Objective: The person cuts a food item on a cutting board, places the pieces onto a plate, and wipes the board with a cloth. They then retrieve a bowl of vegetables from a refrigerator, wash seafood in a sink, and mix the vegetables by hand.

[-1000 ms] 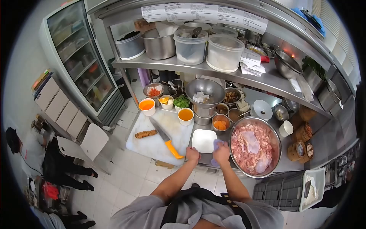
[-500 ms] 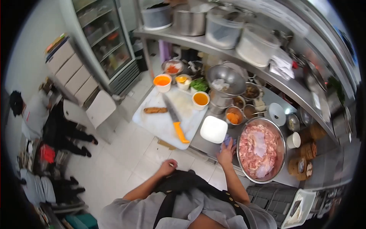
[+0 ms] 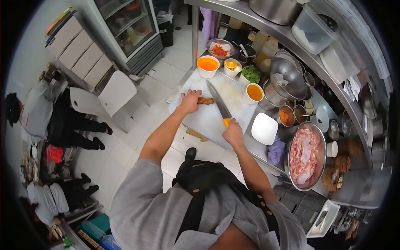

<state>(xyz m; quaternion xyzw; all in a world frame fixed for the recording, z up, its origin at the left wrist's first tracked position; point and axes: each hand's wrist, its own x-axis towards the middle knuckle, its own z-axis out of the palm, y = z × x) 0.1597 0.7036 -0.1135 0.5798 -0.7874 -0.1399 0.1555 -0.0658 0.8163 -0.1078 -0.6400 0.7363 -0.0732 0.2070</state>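
Observation:
My left hand (image 3: 191, 101) is closed over one end of a long brown fried roll (image 3: 206, 100), whose other end sticks out to the right. The roll lies on a white cutting board (image 3: 200, 120). My right hand (image 3: 233, 132) is wrapped around the orange handle of a kitchen knife (image 3: 219, 99). The blade lies over the board, pointing away from me, just right of the roll. Right of the board stand a square white dish (image 3: 264, 128) and a crumpled purple cloth (image 3: 275, 151).
Tubs of orange liquid (image 3: 208, 63), yellow sauce (image 3: 253, 93) and green leaves (image 3: 251, 75) line the board's far side. A steel bowl of raw meat (image 3: 306, 156) stands right, below an overhead shelf (image 3: 233, 7). Two people (image 3: 38, 110) are at the left.
My left hand has moved forward onto the fried roll. My right hand has left the purple cloth and taken the knife's handle. The view has shifted, too.

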